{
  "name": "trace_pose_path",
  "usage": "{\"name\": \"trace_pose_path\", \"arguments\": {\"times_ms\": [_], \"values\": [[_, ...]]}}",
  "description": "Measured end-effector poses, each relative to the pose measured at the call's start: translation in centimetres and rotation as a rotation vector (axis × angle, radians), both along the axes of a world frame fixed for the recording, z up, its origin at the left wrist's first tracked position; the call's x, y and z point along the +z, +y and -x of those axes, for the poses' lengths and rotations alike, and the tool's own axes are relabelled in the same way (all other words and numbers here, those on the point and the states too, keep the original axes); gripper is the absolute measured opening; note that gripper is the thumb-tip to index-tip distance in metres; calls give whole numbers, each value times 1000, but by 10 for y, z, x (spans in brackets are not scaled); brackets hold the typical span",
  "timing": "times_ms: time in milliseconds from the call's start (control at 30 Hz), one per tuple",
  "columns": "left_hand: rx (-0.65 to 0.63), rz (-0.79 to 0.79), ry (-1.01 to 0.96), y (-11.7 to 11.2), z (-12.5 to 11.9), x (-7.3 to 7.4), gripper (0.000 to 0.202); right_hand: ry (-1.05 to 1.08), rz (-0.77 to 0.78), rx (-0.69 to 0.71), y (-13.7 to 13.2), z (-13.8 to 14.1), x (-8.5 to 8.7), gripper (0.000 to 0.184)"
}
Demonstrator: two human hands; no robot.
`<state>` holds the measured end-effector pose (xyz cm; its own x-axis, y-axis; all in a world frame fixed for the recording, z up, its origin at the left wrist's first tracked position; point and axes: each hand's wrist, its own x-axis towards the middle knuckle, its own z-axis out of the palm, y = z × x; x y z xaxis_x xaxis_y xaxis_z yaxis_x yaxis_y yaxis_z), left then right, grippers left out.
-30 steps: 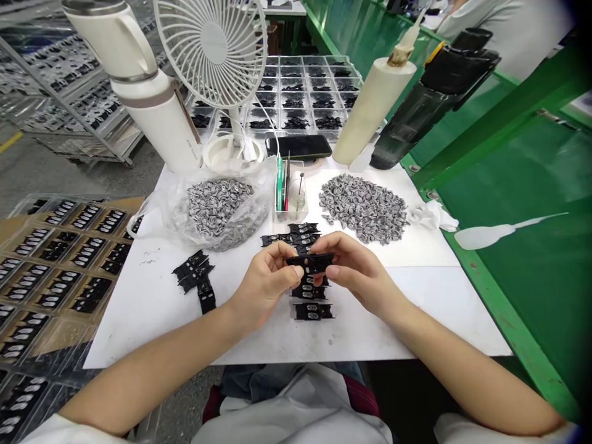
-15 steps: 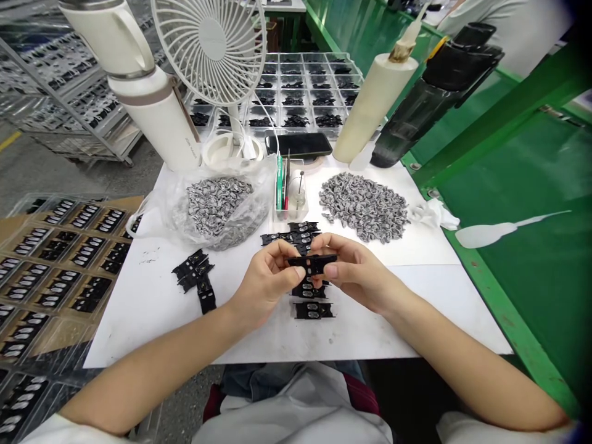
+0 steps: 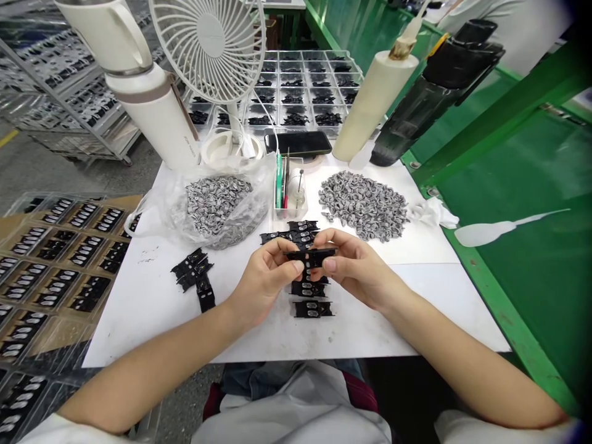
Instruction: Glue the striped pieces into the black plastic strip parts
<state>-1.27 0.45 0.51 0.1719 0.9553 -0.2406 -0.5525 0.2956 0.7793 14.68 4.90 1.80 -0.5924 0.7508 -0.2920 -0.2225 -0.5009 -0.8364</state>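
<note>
Both hands hold one black plastic part [image 3: 315, 257] above the middle of the table. Its left end is pinched between thumb and fingers of my left hand [image 3: 268, 274]. At its other end, my right hand [image 3: 358, 265] grips it the same way. Beneath and behind the hands lies a column of similar black parts with small grey oval pieces [image 3: 313, 309], partly covered by my fingers. Another small cluster of black parts [image 3: 194, 274] rests left of my left hand. A heap of small grey pieces [image 3: 363, 203] lies beyond my right hand.
A plastic bag of grey pieces [image 3: 217, 206] sits at the left. Behind are a clear pen box [image 3: 289, 213], a phone [image 3: 298, 143], a fan [image 3: 210, 43], a white flask [image 3: 152, 117] and a dark bottle [image 3: 419, 111]. Green panels [image 3: 518, 185] border the right side.
The held black part and both hands have shifted very slightly, and my left thumb has moved a little left along the part. The other things lie as before.
</note>
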Motion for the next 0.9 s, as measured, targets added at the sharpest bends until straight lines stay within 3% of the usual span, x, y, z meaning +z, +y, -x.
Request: {"name": "trace_pose_path", "arguments": {"times_ms": [467,900], "values": [[70,-8,170,1,1,6,19,-65,-68,-66,0,1,1,29],[97,-48,252,2,3,2,18,-86,-116,-97,0,1,1,24]]}}
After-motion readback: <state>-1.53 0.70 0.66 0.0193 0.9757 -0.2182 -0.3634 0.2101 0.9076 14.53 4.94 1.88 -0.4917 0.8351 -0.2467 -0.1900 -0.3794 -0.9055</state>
